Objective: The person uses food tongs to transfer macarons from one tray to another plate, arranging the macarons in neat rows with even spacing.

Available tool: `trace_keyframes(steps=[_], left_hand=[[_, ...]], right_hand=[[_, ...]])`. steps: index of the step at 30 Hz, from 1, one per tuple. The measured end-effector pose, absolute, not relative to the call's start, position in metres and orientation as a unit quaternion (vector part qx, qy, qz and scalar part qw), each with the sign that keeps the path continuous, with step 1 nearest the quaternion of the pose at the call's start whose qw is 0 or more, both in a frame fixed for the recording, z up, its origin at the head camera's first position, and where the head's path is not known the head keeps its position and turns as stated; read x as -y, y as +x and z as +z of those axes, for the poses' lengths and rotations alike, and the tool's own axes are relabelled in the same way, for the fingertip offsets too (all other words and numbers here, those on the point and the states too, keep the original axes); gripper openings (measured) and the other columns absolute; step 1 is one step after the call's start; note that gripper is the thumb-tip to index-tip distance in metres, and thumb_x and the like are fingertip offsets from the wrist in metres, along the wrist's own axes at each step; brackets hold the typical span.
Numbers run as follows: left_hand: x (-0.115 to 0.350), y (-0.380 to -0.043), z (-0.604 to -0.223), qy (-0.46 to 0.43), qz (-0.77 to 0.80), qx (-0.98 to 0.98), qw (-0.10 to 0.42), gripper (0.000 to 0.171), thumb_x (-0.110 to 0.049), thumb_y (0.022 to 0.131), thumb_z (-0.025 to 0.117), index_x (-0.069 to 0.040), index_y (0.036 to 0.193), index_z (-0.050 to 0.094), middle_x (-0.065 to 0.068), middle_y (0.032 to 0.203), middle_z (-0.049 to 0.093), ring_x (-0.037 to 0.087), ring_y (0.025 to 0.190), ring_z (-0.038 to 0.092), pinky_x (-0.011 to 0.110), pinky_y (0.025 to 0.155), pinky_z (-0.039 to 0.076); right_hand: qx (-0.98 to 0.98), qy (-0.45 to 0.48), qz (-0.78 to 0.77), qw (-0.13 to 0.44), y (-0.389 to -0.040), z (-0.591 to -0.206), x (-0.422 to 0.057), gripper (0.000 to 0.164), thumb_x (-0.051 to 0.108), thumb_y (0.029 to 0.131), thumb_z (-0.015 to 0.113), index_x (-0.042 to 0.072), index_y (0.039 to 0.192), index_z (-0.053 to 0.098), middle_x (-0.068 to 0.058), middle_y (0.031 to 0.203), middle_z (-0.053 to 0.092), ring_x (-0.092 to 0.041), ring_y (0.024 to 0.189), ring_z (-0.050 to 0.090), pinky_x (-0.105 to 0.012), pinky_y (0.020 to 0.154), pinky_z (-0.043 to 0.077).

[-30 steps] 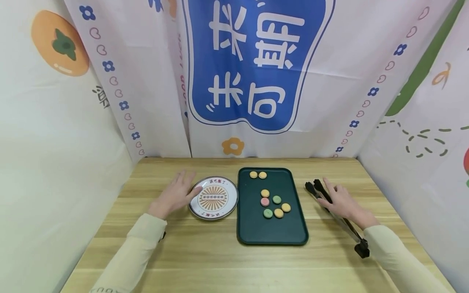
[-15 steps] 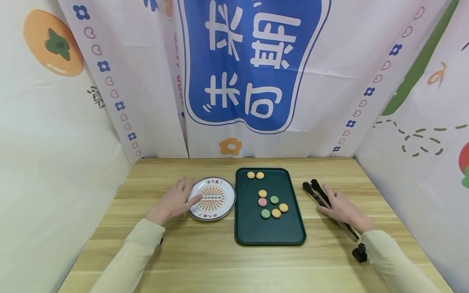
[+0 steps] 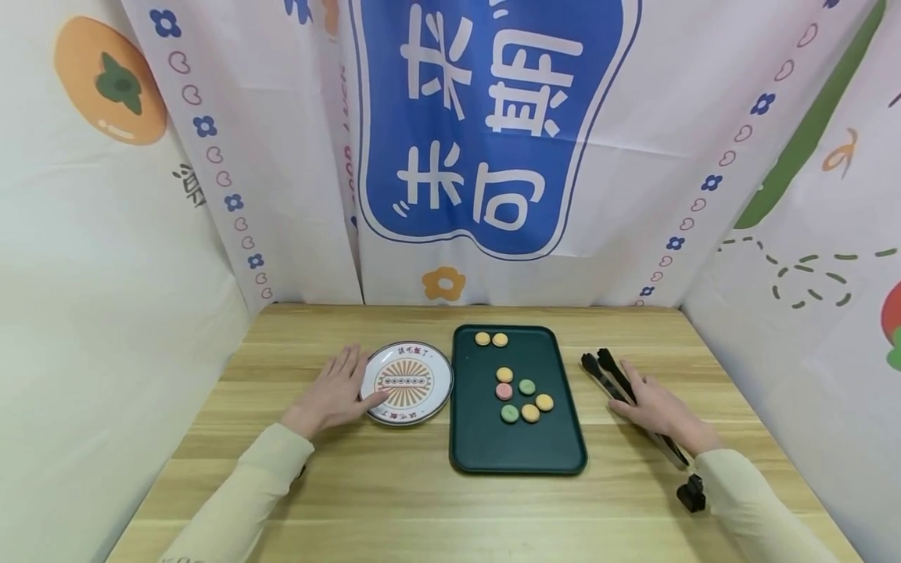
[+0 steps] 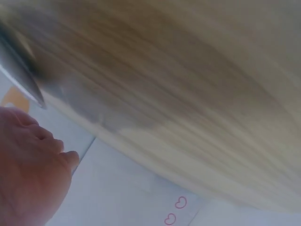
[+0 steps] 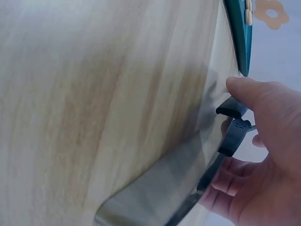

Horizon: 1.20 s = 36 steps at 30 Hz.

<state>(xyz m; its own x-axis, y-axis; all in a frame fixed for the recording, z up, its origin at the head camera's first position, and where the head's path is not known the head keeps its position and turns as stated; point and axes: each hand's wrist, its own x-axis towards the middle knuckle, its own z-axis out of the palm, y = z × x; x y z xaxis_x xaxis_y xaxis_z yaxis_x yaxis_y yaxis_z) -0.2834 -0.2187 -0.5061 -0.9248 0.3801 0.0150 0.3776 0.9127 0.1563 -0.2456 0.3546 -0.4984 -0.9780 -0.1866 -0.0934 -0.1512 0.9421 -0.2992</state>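
My left hand lies at the left rim of a white plate with a printed sunburst. Its fingers are straight, and the thumb reaches over the plate. In the left wrist view the plate's edge shows above the hand. My right hand is on metal tongs with black tips. Thumb and fingers lie on opposite sides of them, the fingers curled round the tongs in the right wrist view. The tongs lie on the table, tips pointing away.
Between the hands lies a dark green tray with several yellow, green and pink macarons. It nearly touches the plate. The wooden table ends at a printed cloth wall, with more cloth on both sides.
My right hand has lowered onto the tongs, its raised index finger coming down along them. My left hand has settled at the plate's rim. Plate, tray and macarons lie as before.
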Motion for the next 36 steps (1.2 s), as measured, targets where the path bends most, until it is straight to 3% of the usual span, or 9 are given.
trace_keyframes(steps=[7, 16, 29, 36], left_hand=[[0.223, -0.284, -0.508, 0.209, 0.057, -0.976, 0.013, 0.108, -0.077, 0.089, 0.04, 0.009, 0.152, 0.02, 0.027, 0.161, 0.015, 0.042, 0.151, 0.014, 0.057, 0.123, 0.016], [0.221, -0.284, -0.508, 0.219, 0.03, -0.975, 0.01, 0.112, -0.08, 0.087, 0.038, 0.009, 0.152, 0.02, 0.028, 0.16, 0.018, 0.042, 0.15, 0.018, 0.055, 0.123, 0.018], [0.22, -0.283, -0.515, 0.21, 0.052, -0.976, 0.017, 0.112, -0.079, 0.087, 0.04, 0.01, 0.152, 0.02, 0.029, 0.16, 0.016, 0.042, 0.151, 0.014, 0.054, 0.124, 0.018], [0.221, -0.284, -0.516, 0.209, 0.034, -0.977, 0.016, 0.112, -0.08, 0.086, 0.039, 0.009, 0.152, 0.021, 0.029, 0.16, 0.016, 0.043, 0.151, 0.014, 0.054, 0.123, 0.018]], right_hand=[[-0.982, -0.09, -0.152, 0.063, -0.247, -0.501, -0.353, 0.091, 0.048, 0.097, 0.057, -0.002, 0.156, 0.009, -0.049, 0.138, 0.037, -0.062, 0.126, 0.04, -0.069, 0.097, 0.042], [-0.982, -0.102, -0.153, 0.051, -0.251, -0.504, -0.352, 0.079, 0.036, 0.098, 0.059, -0.009, 0.15, 0.021, -0.043, 0.14, 0.041, -0.058, 0.123, 0.046, -0.065, 0.098, 0.044], [-0.977, -0.126, -0.171, -0.004, -0.256, -0.504, -0.357, 0.069, 0.037, 0.098, 0.059, 0.002, 0.151, 0.032, -0.038, 0.137, 0.048, -0.055, 0.119, 0.052, -0.065, 0.094, 0.046], [-0.975, -0.128, -0.181, -0.018, -0.254, -0.505, -0.357, 0.061, 0.033, 0.098, 0.059, 0.002, 0.146, 0.04, -0.036, 0.133, 0.053, -0.052, 0.117, 0.055, -0.064, 0.094, 0.047]])
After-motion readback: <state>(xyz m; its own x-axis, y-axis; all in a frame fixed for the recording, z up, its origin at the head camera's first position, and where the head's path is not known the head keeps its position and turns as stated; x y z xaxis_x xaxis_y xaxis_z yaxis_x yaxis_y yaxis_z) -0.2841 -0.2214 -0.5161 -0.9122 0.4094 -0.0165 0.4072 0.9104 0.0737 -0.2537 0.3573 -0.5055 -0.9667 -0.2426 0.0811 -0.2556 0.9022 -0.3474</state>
